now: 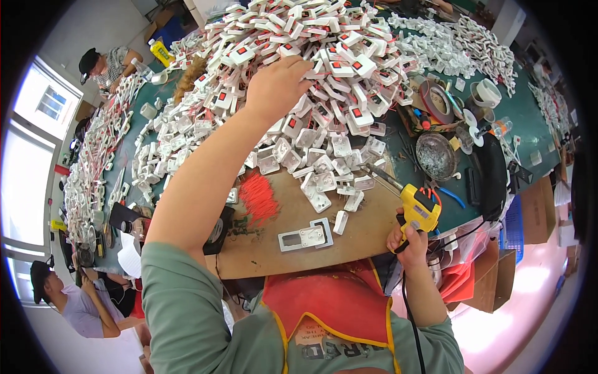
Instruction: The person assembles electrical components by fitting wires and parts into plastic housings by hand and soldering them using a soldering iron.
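The heap [339, 47] of small white plastic housings, many fitted with red-and-black rocker switches, is the landmark on the green surface [529, 140]. Each housing looks light and stiff, perhaps a little slick; it would be best pinched by its side walls, as thin red wires and their joints probably bend or break easily. The yellow soldering gun [418, 209], near the heap's lower right edge, seems heavier and rigid. Its handle is the place to grip, and its metal nozzle could be hot.

The left hand [279, 84] reaches across the heap's middle, palm down, fingers bent over the housings; whether they pinch one I cannot tell. The right hand [411, 246], below and right of the heap, is wrapped around the gun's handle, forearm rising from below, the nozzle slanting up-left toward the heap's lower edge.
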Demonstrator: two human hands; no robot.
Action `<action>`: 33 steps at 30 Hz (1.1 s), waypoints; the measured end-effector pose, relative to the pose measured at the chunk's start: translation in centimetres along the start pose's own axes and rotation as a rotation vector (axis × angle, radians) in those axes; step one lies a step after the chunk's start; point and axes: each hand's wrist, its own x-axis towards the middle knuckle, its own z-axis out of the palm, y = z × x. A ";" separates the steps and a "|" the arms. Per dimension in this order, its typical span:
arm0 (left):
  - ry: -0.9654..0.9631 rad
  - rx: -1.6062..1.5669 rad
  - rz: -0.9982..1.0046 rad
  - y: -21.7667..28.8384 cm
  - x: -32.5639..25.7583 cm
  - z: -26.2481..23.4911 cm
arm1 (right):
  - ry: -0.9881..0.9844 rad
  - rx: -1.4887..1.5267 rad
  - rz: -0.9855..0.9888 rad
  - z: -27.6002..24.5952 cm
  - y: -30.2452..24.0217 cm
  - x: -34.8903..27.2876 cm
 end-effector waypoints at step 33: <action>-0.270 -0.038 -0.037 15.0 -19.5 -14.0 | -0.024 -0.042 -0.020 -0.5 0.2 0.0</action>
